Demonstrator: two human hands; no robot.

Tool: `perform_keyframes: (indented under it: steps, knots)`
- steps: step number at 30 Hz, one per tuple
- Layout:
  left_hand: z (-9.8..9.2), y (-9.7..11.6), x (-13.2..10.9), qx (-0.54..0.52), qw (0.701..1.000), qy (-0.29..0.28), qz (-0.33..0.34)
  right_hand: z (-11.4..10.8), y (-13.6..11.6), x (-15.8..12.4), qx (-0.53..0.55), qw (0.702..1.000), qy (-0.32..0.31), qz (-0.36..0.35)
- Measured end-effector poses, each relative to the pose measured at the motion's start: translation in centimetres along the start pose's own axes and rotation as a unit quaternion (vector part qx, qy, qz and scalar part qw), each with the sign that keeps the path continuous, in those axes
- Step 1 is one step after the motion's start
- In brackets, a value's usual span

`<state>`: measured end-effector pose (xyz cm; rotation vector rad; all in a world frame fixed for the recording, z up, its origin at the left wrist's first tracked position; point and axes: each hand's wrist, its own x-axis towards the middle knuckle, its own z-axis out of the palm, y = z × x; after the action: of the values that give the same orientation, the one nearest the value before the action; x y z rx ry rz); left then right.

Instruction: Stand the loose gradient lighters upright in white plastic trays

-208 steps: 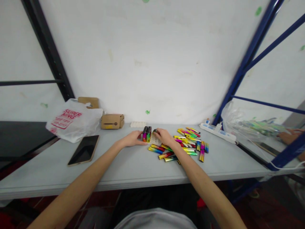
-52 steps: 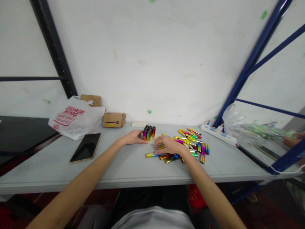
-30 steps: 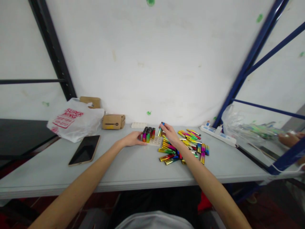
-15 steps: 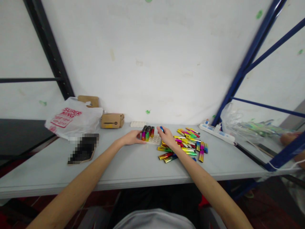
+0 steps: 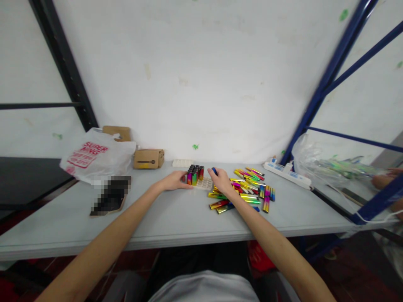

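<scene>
A pale tray [image 5: 205, 183] with rows of round holes lies on the table in front of me. Several shiny coloured lighters [image 5: 194, 175] with dark tops stand upright in its left part. My left hand [image 5: 175, 180] curls around the tray's left end, its fingers against the tray and close to the lighters. Just above the tray's right side, my right hand [image 5: 221, 182] pinches a blue lighter [image 5: 214, 171], which its fingers partly hide. Beside and partly under my right wrist spreads a loose pile of metallic lighters [image 5: 252, 187].
Behind the tray lies another pale tray [image 5: 183, 163]. On the left are a cardboard box [image 5: 147, 159], a white plastic bag [image 5: 97, 157] and a blurred-out phone-like object [image 5: 111, 195]. A power strip [image 5: 287, 174] sits at right, near the blue rack post [image 5: 310, 111]. Another person's hand [image 5: 385, 181] shows far right.
Both hands stay almost in place, the right still with the blue lighter over the tray. Below the table, more of a red item shows near my legs.
</scene>
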<state>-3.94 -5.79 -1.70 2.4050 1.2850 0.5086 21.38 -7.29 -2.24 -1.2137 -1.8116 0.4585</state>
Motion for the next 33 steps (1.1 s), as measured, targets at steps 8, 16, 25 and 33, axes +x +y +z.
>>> perform_keyframes:
  steps: [8, 16, 25, 33]
  knots:
    - [-0.1, 0.3, -0.1, -0.014, 1.0, 0.0, -0.006, -0.2, 0.3, 0.1, -0.077, 0.989, -0.035, -0.122]
    - [-0.1, 0.5, -0.2, -0.015, 1.0, -0.004, -0.001, -0.4, 0.1, -0.2, -0.121, 0.984, -0.045, -0.124]
    - [-0.2, 0.6, -0.2, 0.001, 1.0, -0.002, 0.003, -0.5, -0.6, -0.1, -0.15, 0.966, -0.12, -0.173]
    - [0.1, 0.0, 0.0, 0.002, 1.0, 0.007, -0.002, 0.0, -0.5, 0.4, -0.115, 0.976, -0.117, -0.143]
